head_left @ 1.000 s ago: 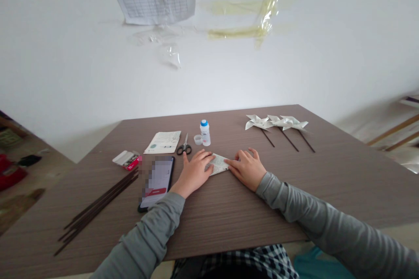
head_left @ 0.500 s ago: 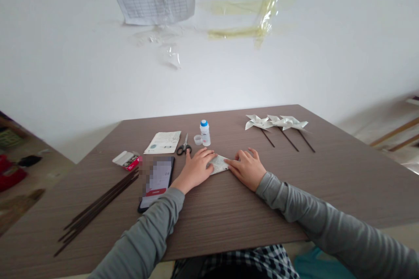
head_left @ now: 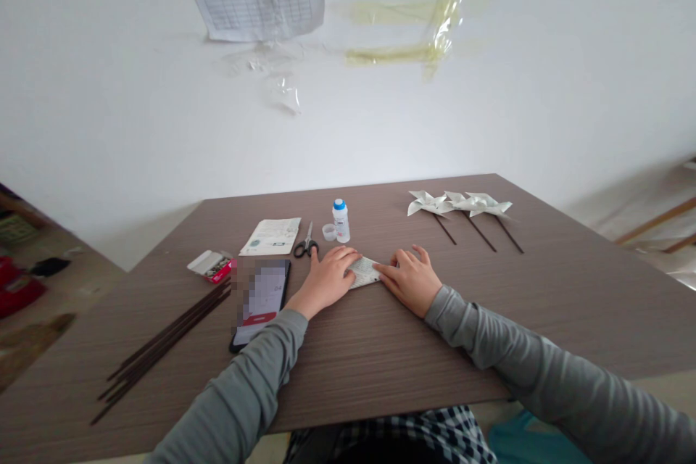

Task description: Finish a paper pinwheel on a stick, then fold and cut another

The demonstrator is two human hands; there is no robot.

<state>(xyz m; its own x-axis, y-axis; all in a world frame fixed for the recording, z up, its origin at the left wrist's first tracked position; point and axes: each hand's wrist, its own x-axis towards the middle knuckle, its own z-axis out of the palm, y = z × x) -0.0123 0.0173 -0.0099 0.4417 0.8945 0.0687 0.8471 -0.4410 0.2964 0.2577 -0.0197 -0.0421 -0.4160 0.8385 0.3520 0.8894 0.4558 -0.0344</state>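
A small piece of folded printed paper (head_left: pixel 365 272) lies on the table between my hands, and their fingers cover both its ends. My left hand (head_left: pixel 327 277) rests over the left end, thumb and fingers gripping it against the tabletop. At the right corner, my right hand (head_left: pixel 410 279) is closed on the paper with thumb and index finger, its other fingers bent. Just beyond my left hand lie black-handled scissors (head_left: pixel 306 248). A white glue bottle with a blue cap (head_left: pixel 340 222) stands behind the paper, beside a small clear cap (head_left: pixel 329 233).
Three paper pinwheels on dark sticks (head_left: pixel 462 204) lie at the back right. On the left are a phone (head_left: pixel 266 304), several dark sticks (head_left: pixel 163 348), an opened red-and-white box (head_left: pixel 212 266) and a flat sheet of paper (head_left: pixel 270 237). A white wall rises behind the brown table (head_left: pixel 544 290).
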